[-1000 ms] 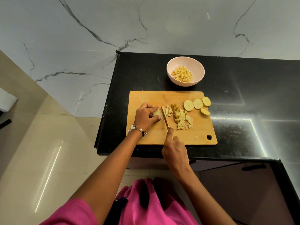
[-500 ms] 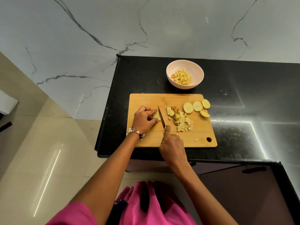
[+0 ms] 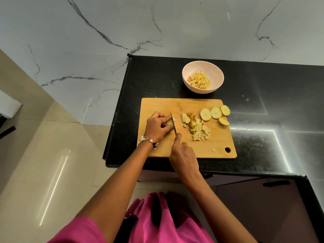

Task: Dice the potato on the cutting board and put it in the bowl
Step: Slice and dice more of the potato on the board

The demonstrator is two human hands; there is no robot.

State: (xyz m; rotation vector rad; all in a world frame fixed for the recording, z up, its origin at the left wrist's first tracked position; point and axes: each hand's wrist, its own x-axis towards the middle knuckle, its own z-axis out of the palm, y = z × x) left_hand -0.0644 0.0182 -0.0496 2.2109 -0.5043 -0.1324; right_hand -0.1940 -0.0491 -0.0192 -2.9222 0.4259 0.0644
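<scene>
A wooden cutting board [image 3: 201,148] lies on the black counter. My left hand [image 3: 158,126] pinches a small potato piece [image 3: 169,122] on the board's left half. My right hand [image 3: 183,155] grips a knife [image 3: 173,123], forefinger along the spine, and the blade stands against that piece. A heap of diced potato [image 3: 197,126] lies mid-board. Several round potato slices [image 3: 215,114] sit at the board's far right. Behind the board stands a pink bowl [image 3: 216,71] holding potato dice [image 3: 199,82].
The black counter [image 3: 263,102] stretches to the right, and its left edge [image 3: 114,120] drops to a tiled floor. A marble wall rises behind. One stray potato cube [image 3: 213,150] lies near the board's hanging hole [image 3: 227,150].
The knife has shifted left from the diced heap to the piece under my left hand. The cut strips stay with the heap on the right.
</scene>
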